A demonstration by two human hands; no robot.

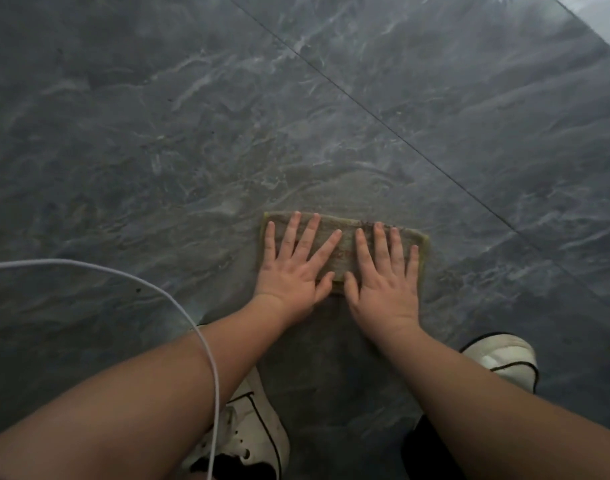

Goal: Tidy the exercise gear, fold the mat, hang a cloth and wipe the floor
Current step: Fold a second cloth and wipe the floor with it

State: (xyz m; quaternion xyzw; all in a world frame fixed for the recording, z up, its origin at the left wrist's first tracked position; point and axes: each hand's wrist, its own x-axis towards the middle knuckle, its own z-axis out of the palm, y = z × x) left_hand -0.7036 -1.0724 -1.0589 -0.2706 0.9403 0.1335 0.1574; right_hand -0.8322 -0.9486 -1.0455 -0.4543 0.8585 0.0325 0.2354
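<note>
A folded grey-green cloth point(345, 242) lies flat on the dark marbled floor point(192, 133), just ahead of my feet. My left hand point(294, 263) presses on its left half with fingers spread straight. On the cloth's right half my right hand point(386, 271) presses down the same way, thumbs almost meeting in the middle. A pale smeared streak on the floor point(331, 181) shows just beyond the cloth's far edge.
My two white sneakers stand below the hands, the left shoe point(248, 427) and the right shoe point(501, 358). A thin white cable point(178, 306) loops from the left edge down past my left forearm. A tile joint point(383, 123) runs diagonally across the floor.
</note>
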